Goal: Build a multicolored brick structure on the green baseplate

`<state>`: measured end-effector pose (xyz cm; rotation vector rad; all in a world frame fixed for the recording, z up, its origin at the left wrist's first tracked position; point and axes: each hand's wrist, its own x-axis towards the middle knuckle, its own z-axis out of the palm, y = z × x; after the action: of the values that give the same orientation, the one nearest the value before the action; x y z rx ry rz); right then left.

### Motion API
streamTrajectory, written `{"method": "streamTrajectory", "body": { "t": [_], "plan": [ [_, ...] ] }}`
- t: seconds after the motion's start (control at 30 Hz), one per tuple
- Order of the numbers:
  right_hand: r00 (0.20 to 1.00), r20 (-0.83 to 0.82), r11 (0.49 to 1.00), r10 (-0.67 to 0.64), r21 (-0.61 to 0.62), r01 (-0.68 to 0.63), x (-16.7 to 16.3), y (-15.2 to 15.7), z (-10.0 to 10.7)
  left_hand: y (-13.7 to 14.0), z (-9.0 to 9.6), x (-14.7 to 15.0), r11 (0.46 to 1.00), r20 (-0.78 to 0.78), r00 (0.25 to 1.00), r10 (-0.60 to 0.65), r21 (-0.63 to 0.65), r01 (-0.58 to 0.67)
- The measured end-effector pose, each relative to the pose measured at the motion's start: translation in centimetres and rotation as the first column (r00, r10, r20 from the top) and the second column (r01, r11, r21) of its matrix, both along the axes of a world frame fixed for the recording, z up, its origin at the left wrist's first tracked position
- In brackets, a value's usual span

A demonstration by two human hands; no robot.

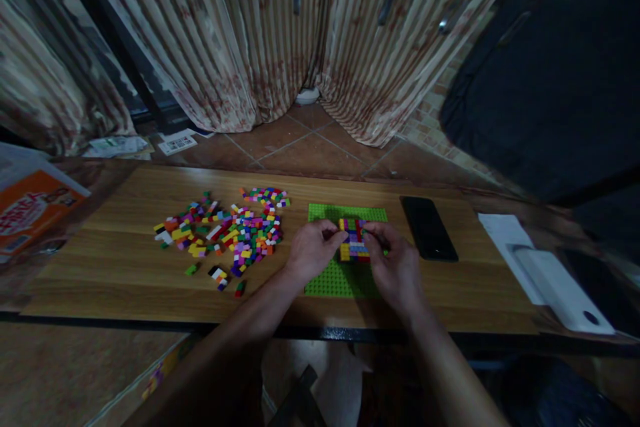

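A green studded baseplate [336, 283] lies on the wooden table. Over its middle is a small block of coloured toy bricks [356, 247], with yellow, purple, red and light blue rows. My left hand [313, 250] holds the block's left side, thumb and fingers closed at its edge. On the right side, my right hand [395, 263] has its fingers bent and closed against the block's upper right corner, and they cover part of it. Whether the block is pressed onto the baseplate or just above it, I cannot tell.
Many loose toy bricks [250, 230] are heaped on the table's left half, with a few strays near the front. A black phone [429, 228] lies right of the baseplate. Farther right are a white device [563, 290] and paper [507, 233]. An orange-and-white package [37, 207] stands left.
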<state>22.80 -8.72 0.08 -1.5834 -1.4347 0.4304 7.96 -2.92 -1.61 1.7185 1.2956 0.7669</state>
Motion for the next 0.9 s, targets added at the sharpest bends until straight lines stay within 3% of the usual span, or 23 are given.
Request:
{"method": "streamTrajectory", "body": {
  "t": [0.23, 0.57, 0.77, 0.9],
  "plan": [
    [0.996, 0.055, 0.997, 0.076, 0.02, -0.077, -0.1, 0.0, -0.4, -0.3, 0.2, 0.3, 0.999, -0.031, 0.998, 0.049, 0.004, -0.049],
    [0.987, 0.158, 0.998, 0.031, 0.042, -0.038, 0.0, 0.1, -0.9, -0.6, 0.0, 0.1, 0.997, -0.022, 0.998, 0.064, 0.035, -0.063],
    [0.974, 0.223, 0.994, 0.045, 0.086, -0.066, -0.1, 0.0, -0.9, -0.5, 0.1, -1.2, 0.994, 0.136, 0.987, -0.085, -0.059, 0.094],
    [0.97, 0.235, 0.997, 0.055, 0.043, -0.067, -0.7, -0.2, -1.3, -0.7, 0.3, -1.9, 0.981, 0.169, 0.973, -0.155, -0.086, 0.171]
  ]
}}
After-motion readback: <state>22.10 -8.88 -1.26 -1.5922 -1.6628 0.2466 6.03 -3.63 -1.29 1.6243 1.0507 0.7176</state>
